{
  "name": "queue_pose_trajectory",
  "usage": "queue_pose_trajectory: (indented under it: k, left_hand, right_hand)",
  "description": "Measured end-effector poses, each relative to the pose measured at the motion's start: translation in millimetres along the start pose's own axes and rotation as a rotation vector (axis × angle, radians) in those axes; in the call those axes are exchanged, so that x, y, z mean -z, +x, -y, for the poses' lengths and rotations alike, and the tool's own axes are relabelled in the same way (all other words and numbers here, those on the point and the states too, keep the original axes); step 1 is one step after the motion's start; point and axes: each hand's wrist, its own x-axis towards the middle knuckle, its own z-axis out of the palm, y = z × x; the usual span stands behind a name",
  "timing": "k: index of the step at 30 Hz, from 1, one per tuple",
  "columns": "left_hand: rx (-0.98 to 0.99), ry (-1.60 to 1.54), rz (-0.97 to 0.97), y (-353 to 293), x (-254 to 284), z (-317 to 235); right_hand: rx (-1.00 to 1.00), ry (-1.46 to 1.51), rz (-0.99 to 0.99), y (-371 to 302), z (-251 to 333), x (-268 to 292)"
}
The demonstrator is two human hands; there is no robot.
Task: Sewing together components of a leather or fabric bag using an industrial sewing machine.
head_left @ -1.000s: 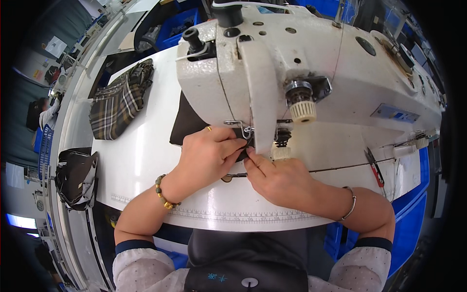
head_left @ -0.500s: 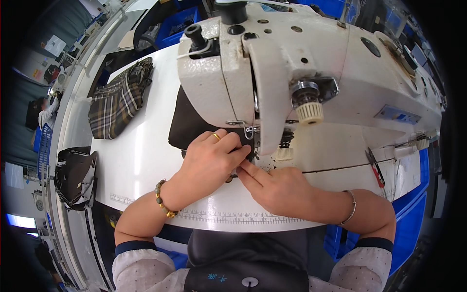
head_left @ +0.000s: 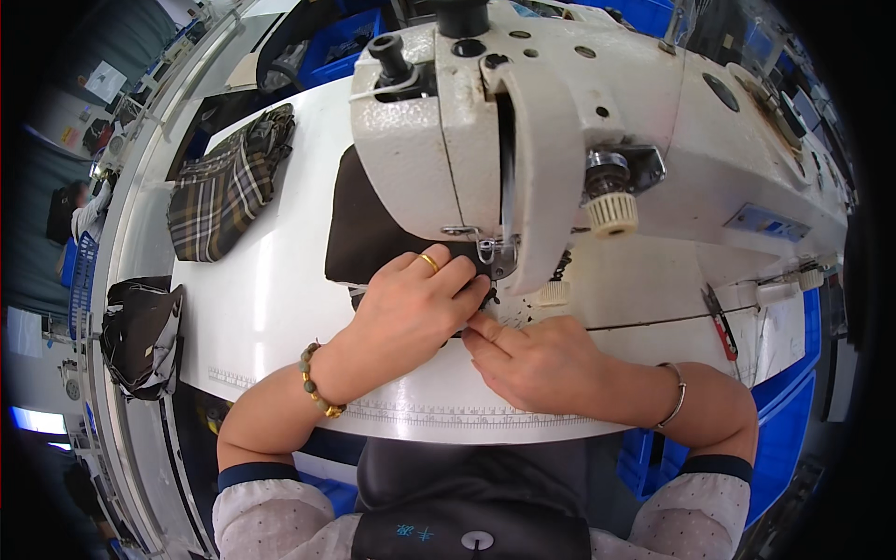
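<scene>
A dark brown fabric piece (head_left: 362,227) lies flat under the head of a white sewing machine (head_left: 597,103). My left hand (head_left: 415,301) rests on its near edge, fingers bent and pressed together close to the presser foot (head_left: 495,252). Beside it my right hand (head_left: 534,362) has its thumb and forefinger together at the fabric's near corner, fingertips almost meeting those of the left. Fingers hide most of that corner, so the exact grip is partly covered. The needle tip is hard to make out.
A folded plaid fabric piece (head_left: 224,191) lies at the table's left. A dark bundle of pieces (head_left: 143,338) sits by the left edge. Red-handled thread snips (head_left: 721,327) lie at right. A printed ruler (head_left: 467,417) runs along the front edge; blue bins (head_left: 775,439) stand below right.
The machine sits slightly further right and lower in the picture, as the view has shifted a little. Both hands keep nearly the same pose at the fabric's edge.
</scene>
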Motion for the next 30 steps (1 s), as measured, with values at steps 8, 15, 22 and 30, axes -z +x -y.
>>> queue_pose_trajectory:
  k: [8,15,22,30]
  left_hand:
    - [0.048,0.04,-0.034,2.8,-10.5,8.6]
    - [0.104,0.02,-0.091,0.2,-20.7,16.4]
    - [0.032,0.029,-0.073,1.8,-9.3,12.3]
    - [0.04,0.0,0.006,-1.3,0.8,6.6]
  right_hand:
    - [-0.072,-0.125,-0.022,3.9,-7.2,-6.3]
    - [-0.02,-0.105,-0.108,7.5,-8.6,-3.4]
    - [-0.01,-0.11,-0.082,6.0,-9.8,-3.6]
    - [0.003,-0.145,-0.064,7.1,-6.6,-2.4]
